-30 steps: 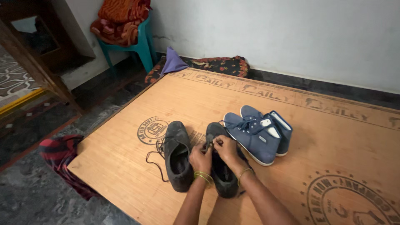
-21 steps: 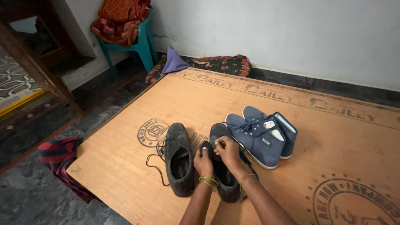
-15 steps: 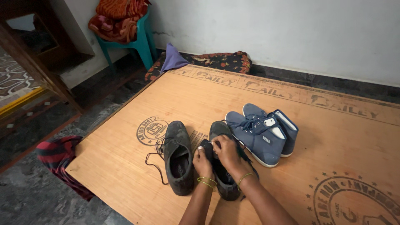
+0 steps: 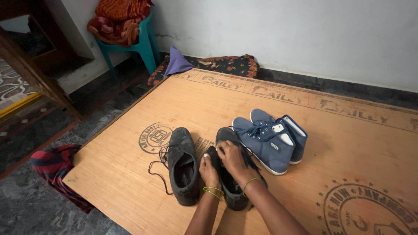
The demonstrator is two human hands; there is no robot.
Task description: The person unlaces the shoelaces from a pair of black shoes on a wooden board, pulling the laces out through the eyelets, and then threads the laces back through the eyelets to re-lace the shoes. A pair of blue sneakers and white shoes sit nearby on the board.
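Note:
Two dark grey shoes lie side by side on a plywood board [image 4: 183, 104]. My left hand [image 4: 209, 170] and my right hand [image 4: 233, 160] both grip the right-hand dark shoe [image 4: 230, 191] at its tongue and lace area. The left-hand dark shoe [image 4: 183, 167] stands free beside them, its black lace [image 4: 156, 172] trailing loose over the board. Just right of my hands sits a pair of blue high-top shoes [image 4: 270, 141] with blue laces. Thin bangles ring both wrists.
A red and dark checked cloth [image 4: 54, 167] hangs off the board's near left corner. A teal plastic chair [image 4: 139, 45] piled with orange and red fabric stands at the back left. A flowered cushion [image 4: 228, 65] and a purple cloth [image 4: 176, 63] lie by the white wall.
My hands have shifted from pinching the lace near the shoe's toe end to gripping the tongue area. The shoes have stayed in place; the view drifted slightly.

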